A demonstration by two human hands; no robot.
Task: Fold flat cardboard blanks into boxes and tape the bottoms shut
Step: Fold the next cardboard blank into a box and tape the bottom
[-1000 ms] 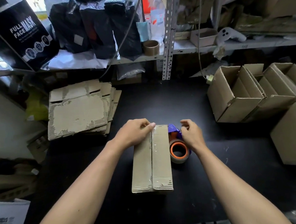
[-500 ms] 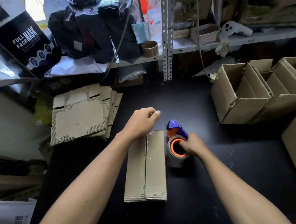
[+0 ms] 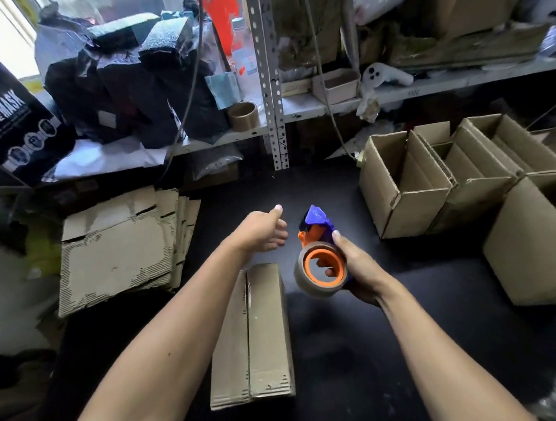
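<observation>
While the right hand [image 3: 355,270] grips the orange-and-purple tape dispenser [image 3: 320,256] mid-frame, the loosely curled, empty left hand [image 3: 261,231] hovers past the folded brown cardboard box's [image 3: 255,335] far edge over bare black counter [image 3: 360,351].

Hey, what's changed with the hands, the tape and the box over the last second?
The right hand took hold of the tape dispenser and lifted it off the table. The left hand came off the box and now hovers past its far end, fingers loosely curled, holding nothing. The box stays bottom up on the table; the flat blanks and finished boxes are unmoved.
</observation>
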